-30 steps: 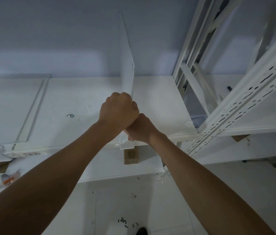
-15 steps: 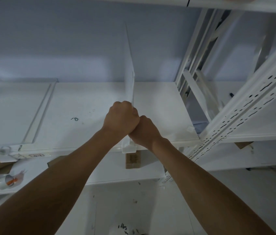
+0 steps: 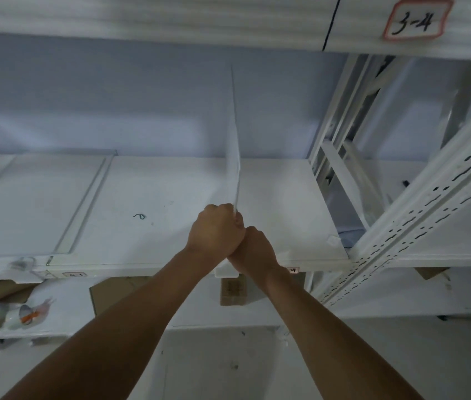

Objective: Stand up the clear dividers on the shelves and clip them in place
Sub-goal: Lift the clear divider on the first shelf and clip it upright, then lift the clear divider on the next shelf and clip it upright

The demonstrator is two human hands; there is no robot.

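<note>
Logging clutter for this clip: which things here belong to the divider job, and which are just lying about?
Job:
clear divider, standing upright
white shelf under it
left hand and right hand, closed at its front end

Lying about:
tape rolls on the lower shelf
small brown box
blue scrap

Both fists meet at the shelf front edge: left hand clenched on the upright clear divider, right hand pressed against it just below, beside the clip
</note>
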